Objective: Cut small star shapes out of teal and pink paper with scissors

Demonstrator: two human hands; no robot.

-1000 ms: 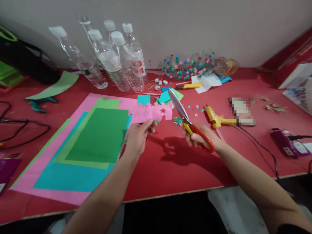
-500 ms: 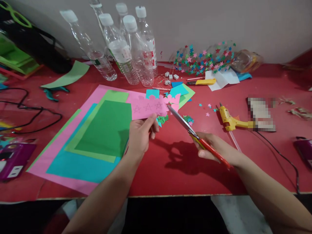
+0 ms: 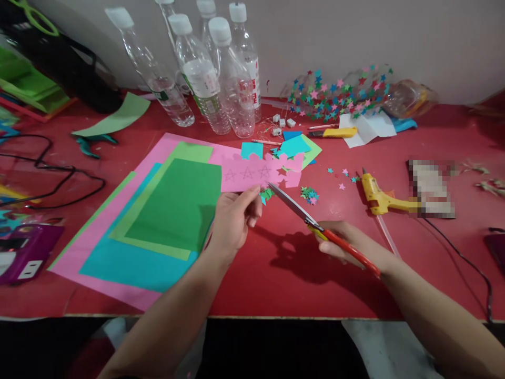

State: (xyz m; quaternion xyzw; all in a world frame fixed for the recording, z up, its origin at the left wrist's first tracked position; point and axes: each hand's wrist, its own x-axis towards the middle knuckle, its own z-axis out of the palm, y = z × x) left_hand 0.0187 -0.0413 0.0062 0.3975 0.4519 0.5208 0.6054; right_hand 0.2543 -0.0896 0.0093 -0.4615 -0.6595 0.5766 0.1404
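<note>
Between the thumb and fingers of my left hand is the lower edge of a pink paper strip. Several stars are drawn on it in pencil, and its right part and top edge have notches and star-shaped cut-outs. My right hand is closed round the handles of scissors, red and yellow. Their blades look nearly together, with the tip at the strip's lower edge by the drawn star on the right. Cut green pieces lie behind my left fingertips, and a small heap of paper stars lies beyond the blades.
Stacked coloured sheets lie at left. Several plastic bottles stand at the wall, beside a star-covered bottle on its side. A yellow cutter lies behind; a yellow glue gun with a black cord lies at right.
The scissors' tip has shifted from the strip's cut right part to its lower edge, and the strip has tilted, showing more cut-outs. The whole view has shifted slightly.
</note>
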